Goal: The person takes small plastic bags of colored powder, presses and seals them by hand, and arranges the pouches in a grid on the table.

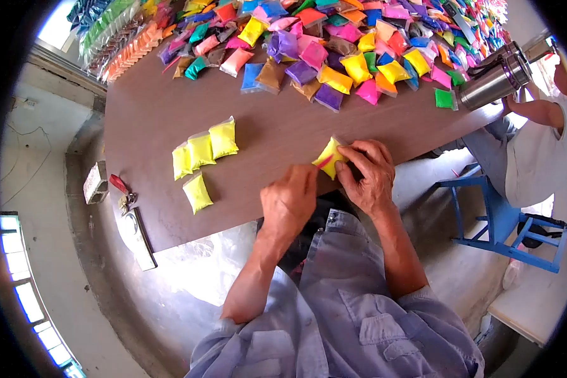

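Note:
My right hand [368, 173] pinches the right edge of a small clear packet of bright yellow stuff [331, 151] near the table's front edge. Close by on its left, my left hand [290, 196] is closed, its fingertips at the packet's lower left side. A thin red object [323, 162] reaches from those fingertips across the packet's face; its kind is too small to make out. Farther left lie several similar yellow packets [201, 150], most of them in an overlapping row, with a single yellow packet [198, 193] below the row.
Many colourful packets [302, 57] are heaped along the far side of the brown table [258, 120]. A steel flask [496, 80] lies at the right edge. Keys with a red strap [125, 194] are at the left edge. Another person [542, 132] sits at right by a blue stool [501, 217].

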Demonstrator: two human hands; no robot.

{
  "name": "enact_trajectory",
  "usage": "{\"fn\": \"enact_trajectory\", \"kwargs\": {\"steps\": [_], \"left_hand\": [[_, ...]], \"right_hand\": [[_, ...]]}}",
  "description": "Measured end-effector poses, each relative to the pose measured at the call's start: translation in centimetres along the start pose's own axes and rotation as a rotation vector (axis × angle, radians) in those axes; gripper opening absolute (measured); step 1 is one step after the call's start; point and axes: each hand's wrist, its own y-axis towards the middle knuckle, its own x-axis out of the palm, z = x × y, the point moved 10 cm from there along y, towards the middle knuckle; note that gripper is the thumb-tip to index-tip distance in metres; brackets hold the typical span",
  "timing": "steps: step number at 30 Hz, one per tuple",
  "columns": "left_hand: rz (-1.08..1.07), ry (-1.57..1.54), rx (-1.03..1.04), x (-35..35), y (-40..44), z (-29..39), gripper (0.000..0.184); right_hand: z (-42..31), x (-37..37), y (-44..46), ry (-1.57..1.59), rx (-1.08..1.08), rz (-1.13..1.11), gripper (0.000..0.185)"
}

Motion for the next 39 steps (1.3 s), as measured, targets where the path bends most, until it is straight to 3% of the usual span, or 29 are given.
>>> {"fn": "enact_trajectory", "kwargs": {"steps": [3, 6, 8, 10, 14, 16, 20, 22, 29, 36, 39], "left_hand": [[0.056, 0.131, -0.129, -1.3, 0.0, -2.7, 0.004], [0.119, 0.013, -0.111, -2.0, -0.3, -2.6, 0.005], [0.118, -0.035, 0.022, -1.6, -0.6, -0.1, 0.007], [0.095, 0.053, 0.049, -1.3, -0.6, 0.3, 0.009], [0.145, 0.142, -0.002, -4.2, -1.0, -0.9, 0.009], [0.255, 0.036, -0.035, -7.5, -2.0, -1.4, 0.006], [0.486, 0.065, -0.290, -15.4, -6.6, -7.2, 0.006], [0.562, 0.068, -0.445, -18.1, -9.5, -11.8, 0.010], [0.659, 0.173, -0.557, -21.8, -11.3, -18.1, 0.018], [0.628, 0.162, -0.541, -20.8, -11.0, -17.5, 0.015], [0.531, 0.294, -0.299, -19.2, -9.8, -13.5, 0.007]], "right_hand": [[0.1, 0.0, -0.2, -0.004, 0.020, -0.002, 0.025], [-0.2, 0.2, 0.2, 0.030, 0.016, 0.023, 0.024], [-0.1, -0.2, 0.0, 0.011, 0.027, 0.055, 0.024], [0.1, 0.1, -0.2, 0.023, 0.006, 0.051, 0.023], [0.0, 0.2, -0.3, -0.007, 0.021, 0.009, 0.023], [-0.3, 0.4, -0.2, 0.029, 0.036, -0.027, 0.026], [-1.3, 0.8, 0.0, -0.067, 0.078, -0.068, 0.040], [-3.6, 1.7, 0.5, -0.103, -0.005, -0.123, 0.044], [-12.5, 8.0, 0.9, 0.082, -0.226, -0.277, 0.040], [-17.0, 12.6, 2.1, 0.172, -0.273, -0.333, 0.036], [-17.8, 13.3, 2.3, 0.176, -0.310, -0.347, 0.036]]}}
